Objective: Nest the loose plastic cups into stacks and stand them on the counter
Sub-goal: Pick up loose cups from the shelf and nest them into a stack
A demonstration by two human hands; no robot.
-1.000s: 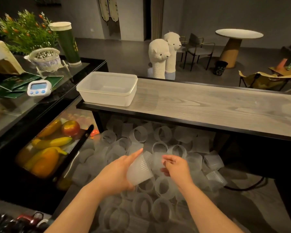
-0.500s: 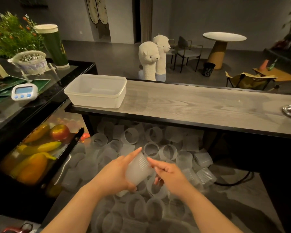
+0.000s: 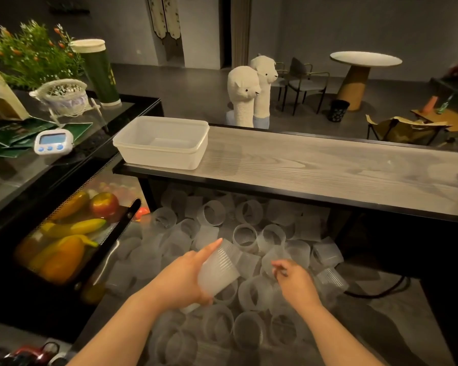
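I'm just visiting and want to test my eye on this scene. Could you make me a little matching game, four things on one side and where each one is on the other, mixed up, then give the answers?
Things:
1. digital timer
2. white plastic tub
3. stack of cups
4. banana

Places:
A. gripped in the left hand
B. on the wooden counter, at its left end
C. inside the display case, by an apple
D. on the dark glass top, next to green leaflets

Pairs: 1-D, 2-B, 3-A, 4-C
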